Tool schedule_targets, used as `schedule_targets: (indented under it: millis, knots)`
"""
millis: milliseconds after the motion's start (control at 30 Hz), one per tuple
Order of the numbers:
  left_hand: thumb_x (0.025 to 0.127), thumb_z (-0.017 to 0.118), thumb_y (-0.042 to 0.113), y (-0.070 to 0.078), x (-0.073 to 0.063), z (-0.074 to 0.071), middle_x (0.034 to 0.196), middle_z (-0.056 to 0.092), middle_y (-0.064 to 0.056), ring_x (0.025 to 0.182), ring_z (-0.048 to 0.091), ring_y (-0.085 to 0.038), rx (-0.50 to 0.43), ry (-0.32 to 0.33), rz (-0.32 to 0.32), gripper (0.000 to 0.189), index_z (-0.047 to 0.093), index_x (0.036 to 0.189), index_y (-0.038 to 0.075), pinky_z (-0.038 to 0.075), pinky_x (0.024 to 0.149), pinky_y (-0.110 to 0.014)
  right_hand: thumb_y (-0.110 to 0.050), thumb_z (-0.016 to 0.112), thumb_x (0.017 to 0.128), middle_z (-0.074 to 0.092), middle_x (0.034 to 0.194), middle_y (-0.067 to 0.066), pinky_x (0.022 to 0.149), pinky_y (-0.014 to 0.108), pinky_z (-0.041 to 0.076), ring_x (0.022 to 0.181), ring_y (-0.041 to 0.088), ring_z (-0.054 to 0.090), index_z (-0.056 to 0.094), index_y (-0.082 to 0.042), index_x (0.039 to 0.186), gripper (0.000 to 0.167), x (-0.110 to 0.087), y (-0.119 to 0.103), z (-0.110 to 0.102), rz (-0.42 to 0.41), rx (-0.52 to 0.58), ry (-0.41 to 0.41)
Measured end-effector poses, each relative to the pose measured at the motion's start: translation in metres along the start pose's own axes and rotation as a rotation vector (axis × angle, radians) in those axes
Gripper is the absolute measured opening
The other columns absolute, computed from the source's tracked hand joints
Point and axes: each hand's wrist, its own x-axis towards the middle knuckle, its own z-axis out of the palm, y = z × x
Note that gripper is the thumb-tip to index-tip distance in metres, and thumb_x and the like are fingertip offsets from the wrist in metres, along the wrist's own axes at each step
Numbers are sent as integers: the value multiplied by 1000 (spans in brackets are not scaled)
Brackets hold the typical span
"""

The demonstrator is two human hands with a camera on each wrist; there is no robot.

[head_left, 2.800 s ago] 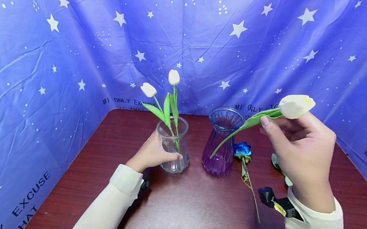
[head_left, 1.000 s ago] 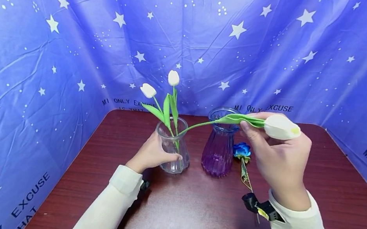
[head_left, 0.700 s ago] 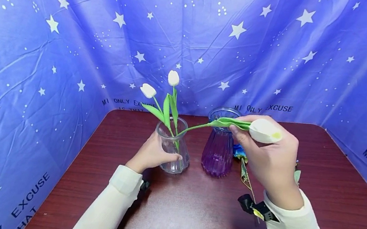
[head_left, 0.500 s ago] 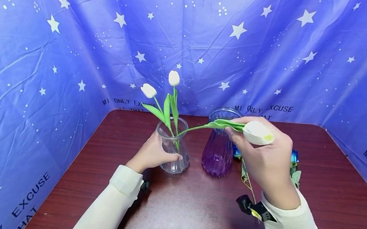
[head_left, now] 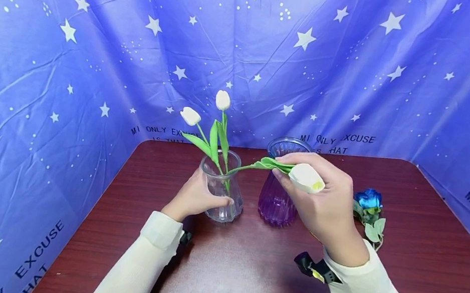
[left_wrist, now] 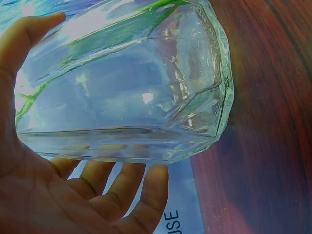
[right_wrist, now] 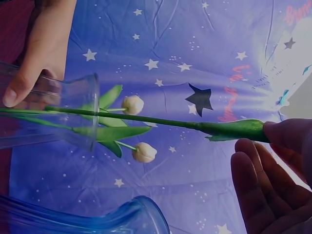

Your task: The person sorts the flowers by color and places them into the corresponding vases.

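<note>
a blue-and-purple ribbed vase (head_left: 274, 200) stood upright on the reddish-brown desk (head_left: 215, 275); a blue flower (head_left: 368, 199) with green leaves (head_left: 372, 232) lay to its right; a star-printed blue cloth (head_left: 241, 41) hung behind.

Tulips (head_left: 222, 100) in a vase (head_left: 235, 191), second vase (head_left: 274, 203) right of it, rose (head_left: 368, 199) farther right

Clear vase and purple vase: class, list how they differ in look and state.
The clear vase is colourless; the purple vase shades from blue down to purple.
Two white tulips stand in the clear vase; none rises from the purple vase.
The left hand grips the clear vase but not the purple vase.
Both are see-through and upright.
</note>
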Motion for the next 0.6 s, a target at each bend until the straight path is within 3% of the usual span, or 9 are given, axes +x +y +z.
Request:
schedule_targets:
  millis: [133,400,600]
  knots:
    - [65,96,36,0,-1,0,143,52,-6,130,55,-22,5,-3,-16,115,31,157,17,48,110,-50,7,85,77,78,100,6,96,25,54,102,12,72,80,-8,98,26,1,0,5,-34,-2,-13]
    - [66,95,36,1,0,0,142,52,-3,129,55,-21,20,-1,-5,111,31,156,22,47,111,-47,1,84,80,78,98,1,84,20,56,95,11,71,80,-12,101,25,9,1,10,-6,1,-27]
    - [66,95,35,0,1,-1,141,53,-5,128,56,-21,14,1,24,111,32,156,16,46,111,-47,-8,84,85,76,97,-8,76,20,55,88,11,68,79,-15,102,20,15,6,23,-42,-34,-89]
